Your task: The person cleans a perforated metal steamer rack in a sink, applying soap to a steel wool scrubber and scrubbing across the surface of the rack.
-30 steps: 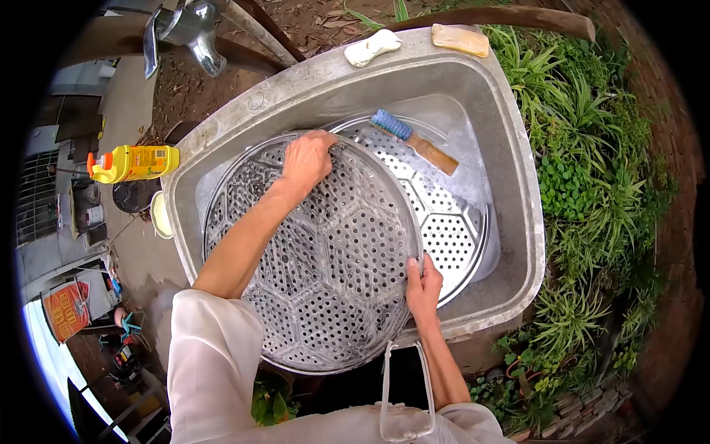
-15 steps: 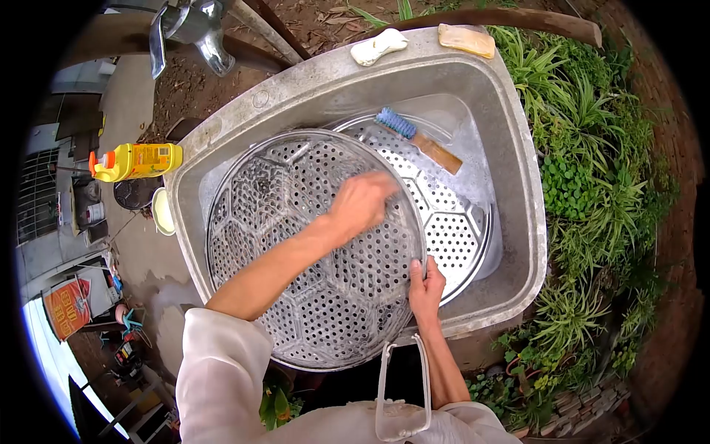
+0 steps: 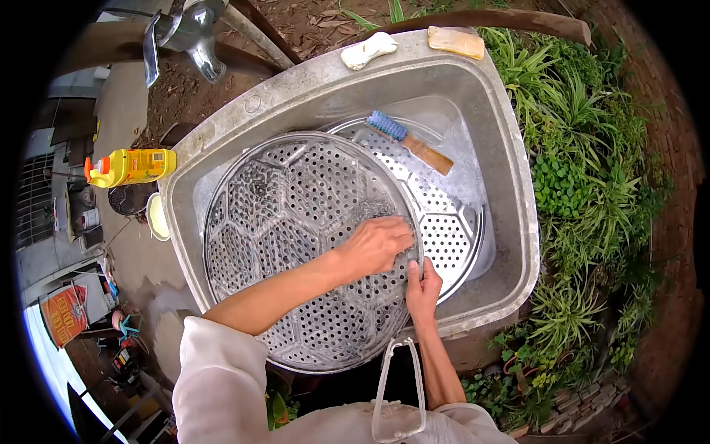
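A large round metal steamer tray (image 3: 288, 222), perforated and embossed with hexagon outlines, rests tilted over the stone sink. Its surface is wet and smeared with grey scum. My left hand (image 3: 381, 243) presses on the tray near its right side, fingers curled down; whatever lies under them is hidden. My right hand (image 3: 424, 294) grips the tray's right rim, thumb on top. Beneath lies a second, brighter perforated tray (image 3: 446, 240) in soapy water. A wooden scrub brush (image 3: 427, 154) with blue bristles rests on that lower tray.
The stone sink (image 3: 510, 244) has a white lump (image 3: 368, 50) and a yellowish soap bar (image 3: 455, 42) on its far rim. A metal tap (image 3: 200, 44) hangs at upper left. A yellow bottle (image 3: 133, 168) and a pale bowl (image 3: 157, 217) are left. Plants (image 3: 577, 185) border the right side.
My left hand has moved down and slightly right across the tray, toward my right hand. My right hand keeps its hold on the rim. The whole view has shifted slightly.
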Demonstrator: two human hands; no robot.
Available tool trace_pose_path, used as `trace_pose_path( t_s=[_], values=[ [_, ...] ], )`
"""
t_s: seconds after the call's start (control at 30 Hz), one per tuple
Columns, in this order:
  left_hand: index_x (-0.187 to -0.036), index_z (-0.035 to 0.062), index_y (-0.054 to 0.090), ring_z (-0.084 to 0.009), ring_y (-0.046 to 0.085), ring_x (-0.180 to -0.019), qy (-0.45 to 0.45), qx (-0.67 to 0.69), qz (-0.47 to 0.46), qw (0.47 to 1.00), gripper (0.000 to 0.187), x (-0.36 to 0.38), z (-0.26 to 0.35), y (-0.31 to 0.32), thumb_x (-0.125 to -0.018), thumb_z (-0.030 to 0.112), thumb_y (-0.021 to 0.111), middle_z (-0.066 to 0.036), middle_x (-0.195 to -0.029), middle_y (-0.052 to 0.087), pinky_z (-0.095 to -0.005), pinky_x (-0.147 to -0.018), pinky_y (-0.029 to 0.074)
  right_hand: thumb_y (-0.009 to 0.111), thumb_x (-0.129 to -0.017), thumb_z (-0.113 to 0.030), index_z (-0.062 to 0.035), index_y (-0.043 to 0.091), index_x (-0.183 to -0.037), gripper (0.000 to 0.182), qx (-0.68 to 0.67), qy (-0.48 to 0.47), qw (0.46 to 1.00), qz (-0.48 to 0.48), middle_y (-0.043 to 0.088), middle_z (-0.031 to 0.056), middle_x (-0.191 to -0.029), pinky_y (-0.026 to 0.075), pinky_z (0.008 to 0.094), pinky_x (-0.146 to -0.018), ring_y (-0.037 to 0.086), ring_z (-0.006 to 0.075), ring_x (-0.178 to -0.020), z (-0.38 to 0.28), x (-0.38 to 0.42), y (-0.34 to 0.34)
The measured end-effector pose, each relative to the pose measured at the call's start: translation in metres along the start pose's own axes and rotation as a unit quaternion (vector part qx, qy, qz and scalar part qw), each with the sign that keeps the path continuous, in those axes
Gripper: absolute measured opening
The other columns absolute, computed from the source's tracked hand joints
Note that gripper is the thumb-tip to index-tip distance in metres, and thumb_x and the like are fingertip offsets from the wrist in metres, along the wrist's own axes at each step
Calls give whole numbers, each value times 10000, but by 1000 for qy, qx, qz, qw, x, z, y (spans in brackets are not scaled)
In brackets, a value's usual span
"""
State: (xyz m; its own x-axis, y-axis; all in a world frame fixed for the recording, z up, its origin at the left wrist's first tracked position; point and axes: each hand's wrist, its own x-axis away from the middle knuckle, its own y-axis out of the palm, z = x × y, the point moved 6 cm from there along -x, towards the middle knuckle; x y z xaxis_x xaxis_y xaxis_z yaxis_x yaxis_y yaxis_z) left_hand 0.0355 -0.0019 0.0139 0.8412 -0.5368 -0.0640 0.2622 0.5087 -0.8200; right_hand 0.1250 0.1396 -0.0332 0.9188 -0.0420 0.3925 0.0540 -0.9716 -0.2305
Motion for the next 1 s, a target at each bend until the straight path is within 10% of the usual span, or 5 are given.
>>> trace_pose_path(
  t_s=[0.27,0.47,0.6,0.83,1.0],
  values=[
    [-958,13,708,-338,680,-817,-271,-94,67,956,344,-4,-93,-55,-668,-63,539,-162,-961,693,-424,-775,561,537,-979,-177,5,524,-821,240,-25,-38,999,10,408,26,-555,296,292,-461,325,97,-519,6,2,7],
    [-955,32,702,-294,657,-949,83,40,3,996,383,9,9,-1,-617,-82,561,-131,-958,683,-384,-890,552,528,-984,-179,3,564,-875,215,20,-36,999,10,415,17,-541,289,279,-440,326,77,-500,7,2,3],
    [-960,35,692,-356,641,-909,-284,-130,129,941,322,9,-148,-83,-691,-40,533,-177,-967,671,-428,-826,532,544,-978,-177,9,574,-896,206,-16,-40,999,7,430,9,-568,292,268,-451,332,69,-520,2,6,6],
    [-982,16,672,-372,607,-930,-479,-224,341,777,264,90,-204,-112,-729,28,602,-189,-1005,646,-448,-821,482,542,-980,-175,12,561,-873,216,-20,-26,999,-2,442,7,-581,302,272,-467,340,75,-539,-3,7,3],
    [-1001,4,669,-322,592,-992,-227,-110,242,937,341,12,-140,-78,-698,-68,529,-148,-1025,665,-399,-905,481,550,-978,-173,11,542,-833,234,0,-18,1000,2,410,-9,-568,281,274,-458,320,71,-526,3,7,4]
  ],
)
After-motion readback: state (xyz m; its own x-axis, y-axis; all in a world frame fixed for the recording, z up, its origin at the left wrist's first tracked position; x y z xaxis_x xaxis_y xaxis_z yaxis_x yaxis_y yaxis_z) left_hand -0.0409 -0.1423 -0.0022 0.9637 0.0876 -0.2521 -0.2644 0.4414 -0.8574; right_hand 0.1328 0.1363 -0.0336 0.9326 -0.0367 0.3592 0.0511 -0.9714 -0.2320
